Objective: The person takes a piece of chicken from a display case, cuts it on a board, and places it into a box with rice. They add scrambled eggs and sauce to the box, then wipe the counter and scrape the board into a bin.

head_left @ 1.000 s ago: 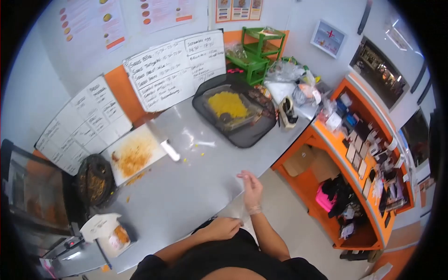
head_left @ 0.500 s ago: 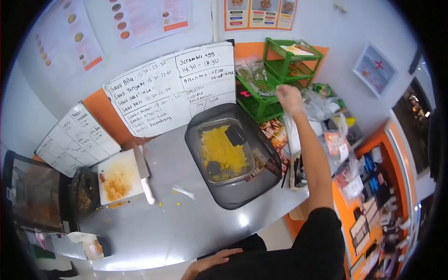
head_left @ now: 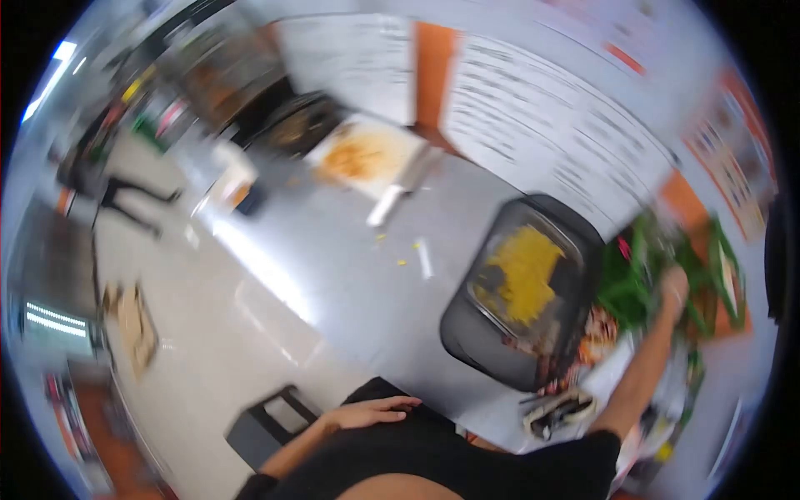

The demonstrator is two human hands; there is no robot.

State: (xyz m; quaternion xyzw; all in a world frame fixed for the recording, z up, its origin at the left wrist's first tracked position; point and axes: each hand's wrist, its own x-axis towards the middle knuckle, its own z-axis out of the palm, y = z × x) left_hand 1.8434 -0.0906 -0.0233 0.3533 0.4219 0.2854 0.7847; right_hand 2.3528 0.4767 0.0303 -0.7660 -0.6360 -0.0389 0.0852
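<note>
- Motion blur smears the whole view, and the scene sits tilted, with the steel bench [head_left: 333, 275] running from the upper left toward the lower right of the frame.
- Right hand [head_left: 673, 285] is stretched out at the right edge of the frame, reaching into the green rack [head_left: 633, 287]; the blur hides its fingers, so I cannot tell whether it grips anything or hangs loose.
- Left hand [head_left: 371, 412] lies flat at the bottom centre, fingers spread and released, resting against the person's black clothing and holding nothing.
- Green rack stands at the right of the frame against the wall, just beside the black tray [head_left: 487, 337].
- Black tray sits on the bench right of centre and carries a clear container of yellow scrambled egg [head_left: 525, 271].
- Packets [head_left: 596, 333] in red and orange lie between the tray and the rack, below the right forearm.
- White cutting board [head_left: 367, 154], stained orange, lies at the upper centre of the frame, with a knife [head_left: 400, 187] at its lower right edge, the pale handle pointing down the bench.
- Small white utensil [head_left: 423, 257] and a few yellow crumbs lie on the bare steel between the board and the tray.
- Whiteboards [head_left: 542, 125] with handwritten lines lean on the wall across the upper right.
- Dark stool [head_left: 271, 421] stands on the floor at the lower centre, just left of the left arm.
- Another person [head_left: 104, 179], blurred, is on the floor area at the upper left, well apart from the bench work.
</note>
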